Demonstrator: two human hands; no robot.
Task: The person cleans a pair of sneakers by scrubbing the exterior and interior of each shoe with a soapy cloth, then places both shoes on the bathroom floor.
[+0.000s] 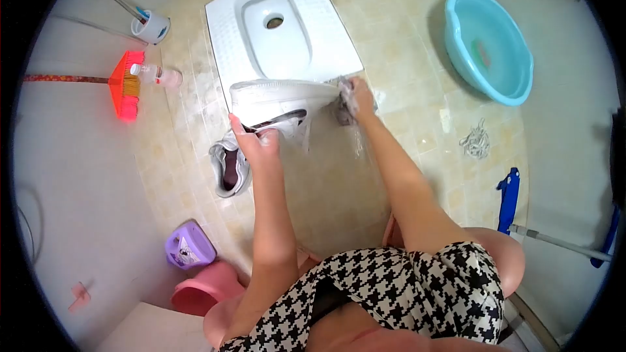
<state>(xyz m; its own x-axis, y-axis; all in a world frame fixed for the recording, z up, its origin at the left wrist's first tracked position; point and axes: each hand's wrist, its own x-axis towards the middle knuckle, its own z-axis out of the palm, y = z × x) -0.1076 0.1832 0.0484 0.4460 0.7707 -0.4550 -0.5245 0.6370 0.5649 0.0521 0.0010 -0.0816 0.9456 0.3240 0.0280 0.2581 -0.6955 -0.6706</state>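
Observation:
My left hand (259, 145) is closed around the heel end of a white shoe (277, 96), which is tipped on its side with its pale sole edge facing away from me. At the toe end, my right hand (362, 98) grips a crumpled grey wad (342, 109) covered in suds; whether it is cloth or a scourer I cannot tell. The wad presses against the shoe, and water drips below it. Foam clings to the fingers of both hands. A second white and grey shoe (229, 169) with a dark inside stands on the floor beside my left wrist.
Ahead lies a white squat toilet (274, 52) set in the tiled floor (417, 45). To the right are a blue basin of water (499, 58), a tangled white heap (476, 143) and a blue mop-like tool (509, 199). Leftward are a broom (127, 85), a bottle (158, 75), a purple jug (189, 246) and a pink bucket (208, 290).

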